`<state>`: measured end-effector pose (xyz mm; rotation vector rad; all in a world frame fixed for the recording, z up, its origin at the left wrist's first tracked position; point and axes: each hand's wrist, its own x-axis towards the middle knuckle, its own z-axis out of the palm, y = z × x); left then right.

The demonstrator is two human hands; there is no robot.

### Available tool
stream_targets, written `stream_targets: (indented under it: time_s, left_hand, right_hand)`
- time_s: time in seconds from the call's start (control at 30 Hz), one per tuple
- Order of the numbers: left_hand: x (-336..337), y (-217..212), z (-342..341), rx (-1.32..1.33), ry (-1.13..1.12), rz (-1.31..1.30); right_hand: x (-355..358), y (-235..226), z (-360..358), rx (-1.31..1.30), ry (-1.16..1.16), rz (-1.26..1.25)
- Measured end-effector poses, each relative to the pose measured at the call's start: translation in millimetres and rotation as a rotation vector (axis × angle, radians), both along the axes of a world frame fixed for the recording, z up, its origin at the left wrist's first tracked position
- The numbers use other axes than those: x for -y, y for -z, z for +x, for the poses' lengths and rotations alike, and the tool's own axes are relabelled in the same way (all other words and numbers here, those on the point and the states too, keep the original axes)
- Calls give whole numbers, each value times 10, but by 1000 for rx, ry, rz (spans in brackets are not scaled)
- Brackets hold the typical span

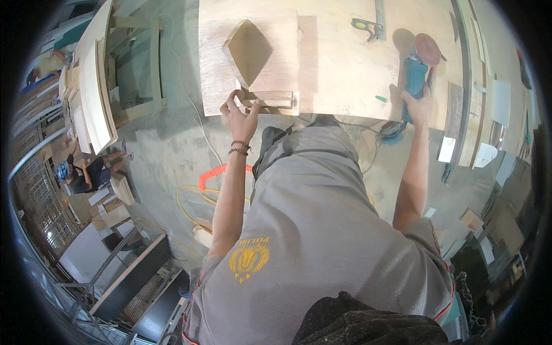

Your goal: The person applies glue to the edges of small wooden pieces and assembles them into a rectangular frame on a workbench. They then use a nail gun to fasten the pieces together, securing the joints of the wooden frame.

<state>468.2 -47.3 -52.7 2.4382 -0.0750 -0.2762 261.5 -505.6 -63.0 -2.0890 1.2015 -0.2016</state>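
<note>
My right hand (pixel 418 108) is wrapped around the body of a blue-green angle grinder (pixel 416 75). A round reddish-brown sanding disc (pixel 427 49) faces up at the grinder's far end, over the right part of the worktable. My left hand (pixel 241 121) grips the left end of a small, narrow wooden frame (pixel 276 99) between curved fingers and thumb. That frame lies at the near edge of a pale plywood board (pixel 213 52). Just beyond my left hand, a diamond-shaped wooden piece with raised sides (pixel 236 49) stands on the board.
A yellow-green and black tool (pixel 366 25) and a small green object (pixel 380 99) lie on the worktable (pixel 345 75). A red coiled hose (pixel 213 173) and yellow cable (pixel 183 204) run along the floor. Another person (pixel 83 175) sits at the left among wood pieces.
</note>
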Motion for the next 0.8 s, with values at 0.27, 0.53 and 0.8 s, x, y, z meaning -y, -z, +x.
stream_targets:
  time_s: [0.27, 0.53, 0.8]
  left_hand:
    - [308, 153, 519, 79, -53, -88]
    - [565, 76, 980, 23, -190, -204]
    - [234, -262, 929, -28, -362, -905]
  right_hand:
    - [-77, 240, -114, -66, 67, -191]
    - [-940, -38, 239, 148, -81, -523]
    - [-1982, -117, 532, 106, -323, 203]
